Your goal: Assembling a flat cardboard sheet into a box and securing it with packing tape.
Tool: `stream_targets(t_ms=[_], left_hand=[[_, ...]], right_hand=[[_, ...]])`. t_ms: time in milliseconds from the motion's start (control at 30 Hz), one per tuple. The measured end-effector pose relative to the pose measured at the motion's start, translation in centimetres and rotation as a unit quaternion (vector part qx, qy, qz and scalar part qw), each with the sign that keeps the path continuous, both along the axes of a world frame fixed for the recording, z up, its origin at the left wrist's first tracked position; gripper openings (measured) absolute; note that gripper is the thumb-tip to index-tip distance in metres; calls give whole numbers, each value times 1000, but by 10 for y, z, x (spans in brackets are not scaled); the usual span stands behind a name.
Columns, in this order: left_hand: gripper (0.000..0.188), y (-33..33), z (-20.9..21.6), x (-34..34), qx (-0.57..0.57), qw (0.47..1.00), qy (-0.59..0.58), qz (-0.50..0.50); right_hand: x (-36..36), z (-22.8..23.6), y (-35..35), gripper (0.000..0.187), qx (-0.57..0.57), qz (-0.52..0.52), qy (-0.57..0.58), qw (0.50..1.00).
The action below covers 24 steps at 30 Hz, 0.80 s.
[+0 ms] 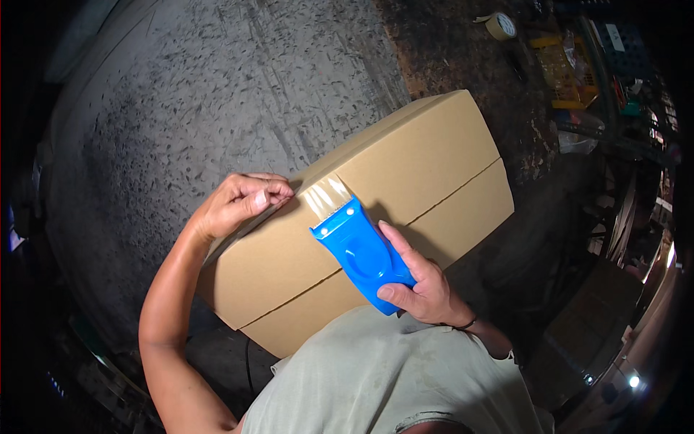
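A closed brown cardboard box (426,152) lies slantwise in front of me, a seam running along its upper face. My right hand (423,286) grips a blue handheld tape dispenser (369,253), thumb on the near end and forefinger along its side. From the dispenser's toothed edge a strip of clear, shiny tape (329,195) reaches to the box's far edge. My left hand (246,202) rests at that far edge, left of the tape, its fingers curled in. What those fingers hold, if anything, is hidden.
The box stands on a worn, scuffed grey surface (217,87) with a dark brown stained part at the right. A roll of tape (500,26) lies at the far right. Beyond it stand a yellow plastic crate (567,72) and shelving with assorted items.
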<state>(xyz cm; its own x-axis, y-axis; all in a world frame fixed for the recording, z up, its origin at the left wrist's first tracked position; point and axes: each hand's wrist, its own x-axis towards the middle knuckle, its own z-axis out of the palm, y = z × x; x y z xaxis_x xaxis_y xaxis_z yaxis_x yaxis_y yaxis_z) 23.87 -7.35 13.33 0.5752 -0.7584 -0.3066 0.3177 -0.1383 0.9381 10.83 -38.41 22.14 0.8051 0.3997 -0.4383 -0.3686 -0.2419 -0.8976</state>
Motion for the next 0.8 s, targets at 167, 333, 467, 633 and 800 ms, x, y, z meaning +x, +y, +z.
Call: stream_targets(t_ms=[167,333,467,633,800], left_hand=[[58,-62,-3,22,-49,991,-101,68],[59,-36,12,16,73,996,-36,32],[48,49,56,-48,321,943,-70,48],[45,72,80,-177,448,797,-274,299],[63,20,29,-265,380,793,-189,437]], right_hand=[[4,-7,4,81,14,-4,-20,1000],[3,-2,3,79,3,-20,-51,999],[5,-9,5,77,24,-21,-33,999],[7,-15,2,76,82,-9,-71,994],[12,-13,-3,76,98,29,-84,991]])
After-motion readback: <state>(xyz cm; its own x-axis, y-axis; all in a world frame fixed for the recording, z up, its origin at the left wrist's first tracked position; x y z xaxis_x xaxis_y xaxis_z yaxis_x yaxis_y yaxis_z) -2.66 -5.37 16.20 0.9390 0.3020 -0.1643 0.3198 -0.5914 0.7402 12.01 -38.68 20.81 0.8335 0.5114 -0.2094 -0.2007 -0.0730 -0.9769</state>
